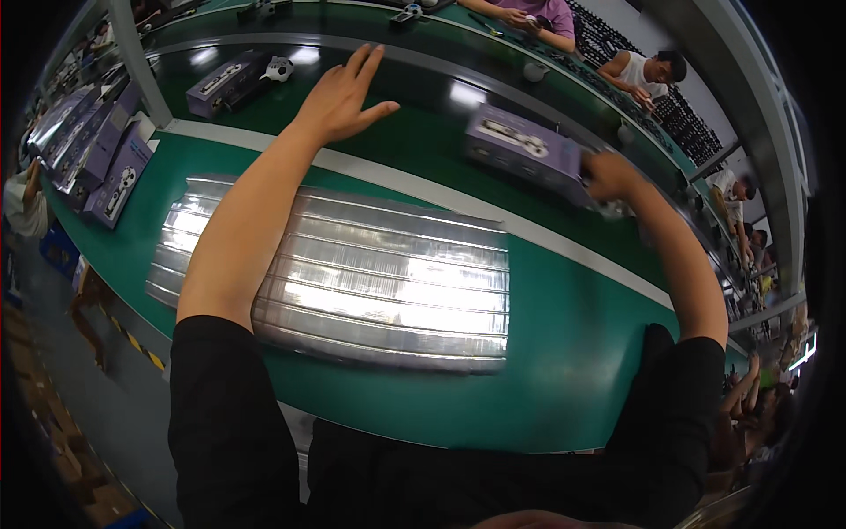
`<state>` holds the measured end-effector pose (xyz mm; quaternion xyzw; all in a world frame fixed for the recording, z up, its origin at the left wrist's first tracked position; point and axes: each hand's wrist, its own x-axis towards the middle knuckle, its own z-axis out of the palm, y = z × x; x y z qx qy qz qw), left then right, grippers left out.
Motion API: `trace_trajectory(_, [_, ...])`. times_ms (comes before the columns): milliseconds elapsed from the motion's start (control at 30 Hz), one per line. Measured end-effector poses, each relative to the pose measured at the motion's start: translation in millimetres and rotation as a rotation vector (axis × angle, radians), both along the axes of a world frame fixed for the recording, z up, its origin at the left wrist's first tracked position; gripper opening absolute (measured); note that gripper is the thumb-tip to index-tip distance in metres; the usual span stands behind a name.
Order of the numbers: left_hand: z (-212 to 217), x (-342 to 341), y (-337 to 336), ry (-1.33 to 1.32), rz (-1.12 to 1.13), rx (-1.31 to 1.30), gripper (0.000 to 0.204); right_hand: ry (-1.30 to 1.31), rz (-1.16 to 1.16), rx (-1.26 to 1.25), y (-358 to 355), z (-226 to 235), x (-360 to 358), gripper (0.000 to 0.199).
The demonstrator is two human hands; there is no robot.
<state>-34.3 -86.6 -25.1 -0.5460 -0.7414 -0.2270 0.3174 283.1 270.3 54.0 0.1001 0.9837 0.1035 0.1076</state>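
My left hand [342, 101] reaches over the dark green conveyor belt, its fingers stretched and holding nothing. Farther right, the fingers of my right hand [614, 179] curl at the right end of a purple box [529, 152] with a soccer-ball gadget pictured on it. Box and hand are slightly blurred. Something pale and shiny, too blurred to name, shows just under that hand. Below my left forearm lies a flat stack of clear plastic sleeves [388, 278] on the green table [564, 353]. Another purple box [227, 84] sits on the belt left of my left hand, beside a black-and-white ball gadget [280, 69].
Several purple boxes [97, 159], some in shiny film, pile at the table's left end. A pale rail [397, 181] divides table from belt [414, 145]. Metal posts [137, 66] rise at left and right. Several people [648, 75] work across the belt.
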Motion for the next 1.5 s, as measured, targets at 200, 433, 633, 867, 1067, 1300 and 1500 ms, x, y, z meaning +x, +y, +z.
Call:
trace_trajectory(200, [-3.4, 1.9, 4.8, -0.045, 0.044, -0.063, 0.081, 0.608, -0.112, -0.313, 83.9, -41.5, 117.5, 0.024])
trace_trajectory(433, [-5.8, -2.2, -13.2, -0.114, 0.026, -0.062, 0.071, 0.846, 0.009, -0.448, -78.4, -171.7, 100.2, 0.023])
trace_trajectory(633, [-23.2, -13.7, 4.5, -0.142, 0.127, -0.047, 0.074, 0.654, -0.264, -1.872, -168.2, -154.1, 95.1, 0.033])
trace_trajectory(867, [-13.4, -4.5, 0.7, -0.334, 0.17, -0.037, 0.072, 0.2, -0.204, -2.168, -195.3, -159.0, 91.8, 0.033])
trace_trajectory(1067, [-17.0, -13.6, -8.4, -0.36, 0.189, -0.024, 0.072, 0.219, -0.28, -2.24, -202.8, -161.3, 89.0, 0.027])
trace_trajectory(1300, [-15.8, -14.6, -9.0, -0.393, 0.231, -0.016, 0.07, 0.764, -0.011, -1.907, -205.2, -183.5, 88.1, 0.029])
trace_trajectory(1500, [-19.7, -23.6, -13.5, -0.489, 0.412, 0.0, 0.069, 0.685, -0.384, -1.859, -190.6, -172.9, 103.4, 0.036])
